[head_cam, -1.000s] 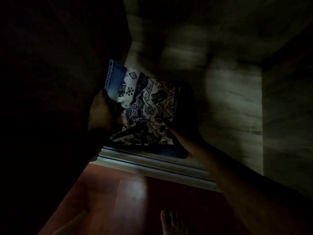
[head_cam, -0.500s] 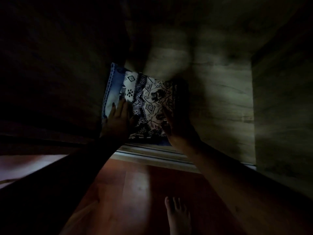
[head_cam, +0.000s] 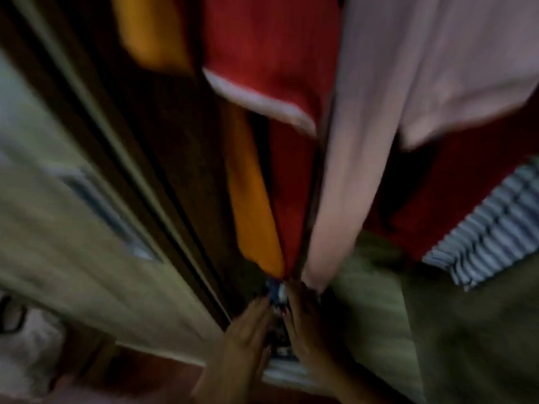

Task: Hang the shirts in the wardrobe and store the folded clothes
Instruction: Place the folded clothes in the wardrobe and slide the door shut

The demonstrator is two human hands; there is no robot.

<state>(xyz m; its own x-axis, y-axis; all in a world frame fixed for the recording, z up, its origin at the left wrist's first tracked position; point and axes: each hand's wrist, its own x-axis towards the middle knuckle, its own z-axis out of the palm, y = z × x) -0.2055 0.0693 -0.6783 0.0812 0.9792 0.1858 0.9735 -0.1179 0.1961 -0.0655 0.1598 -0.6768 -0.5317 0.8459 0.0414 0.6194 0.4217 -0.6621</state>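
The view has swung up: orange shirt (head_cam: 253, 214), red shirt (head_cam: 271, 48) and pink shirt (head_cam: 364, 112) now overhang the folded clothes (head_cam: 277, 291); left hand (head_cam: 248, 336) and right hand (head_cam: 309, 330) flank them, grips open, straight-fingered.

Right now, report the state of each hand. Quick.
Left hand: open, straight fingers against the folded patterned clothes.
Right hand: open, straight fingers along their other side; the frame is blurred.

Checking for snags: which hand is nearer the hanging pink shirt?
Right. The right hand sits just under the pink shirt; the left hand lies further left, below the orange garment.
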